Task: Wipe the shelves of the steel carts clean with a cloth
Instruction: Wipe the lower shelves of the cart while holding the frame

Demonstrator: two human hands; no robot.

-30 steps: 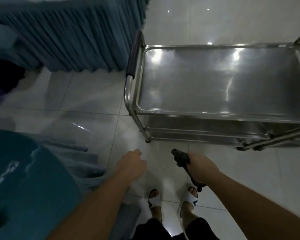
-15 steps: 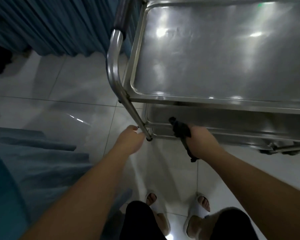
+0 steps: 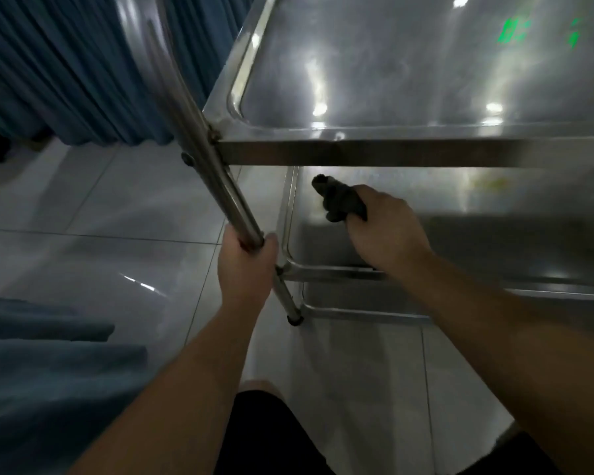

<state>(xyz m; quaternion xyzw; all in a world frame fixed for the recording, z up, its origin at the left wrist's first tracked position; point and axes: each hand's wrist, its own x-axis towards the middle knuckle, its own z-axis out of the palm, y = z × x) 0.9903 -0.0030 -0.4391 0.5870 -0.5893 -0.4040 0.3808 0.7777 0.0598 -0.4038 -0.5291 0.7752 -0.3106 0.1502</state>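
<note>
A dark cloth, bunched into a wad, sits in the person's right hand. The fingers are curled around it so that one end pokes out ahead of the knuckles. Hand and cloth are inside the gap between the top shelf and the middle shelf of a steel cart, near the middle shelf's left front corner. Whether the cloth is pressed against the metal or held just above it cannot be told from here.

The left hand is wrapped around the cart's slanted front-left post, just above where the middle shelf joins it, apparently steadying the cart.

The top shelf is bare and shiny, with ceiling lights and a green glow reflected in it and faint hazy smears; whether it has been wiped is not clear. On the middle shelf, a small yellowish mark shows toward the back right, well apart from the cloth, so most of that shelf probably remains to be wiped. A bottom shelf rail shows beneath it, and nothing suggests it has been touched. The job looks to be at an early stage.

Around the cart is a pale, glossy tiled floor. A pleated blue curtain hangs behind on the left, and blue fabric lies at the lower left.
</note>
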